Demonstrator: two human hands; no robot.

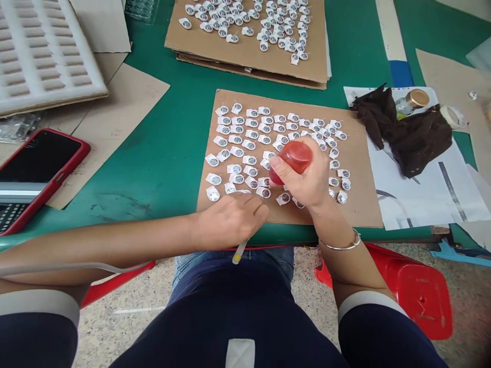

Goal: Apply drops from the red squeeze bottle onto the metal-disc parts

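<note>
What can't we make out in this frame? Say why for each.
Head view:
- White stick, part inside the left hand: hidden by that hand.
- Any discs under the right hand and red bulb: covered by both.
- Fine detail on the discs: too small.
- Phone, left part: cut off by the left edge.
- Far cardboard stack, back part: cut off by the top edge.

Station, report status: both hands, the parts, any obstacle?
Right hand gripping red bulb; left hand closed around pale yellow-tipped stick. Small silver discs spread on cardboard. Right hand hides some discs.
</note>
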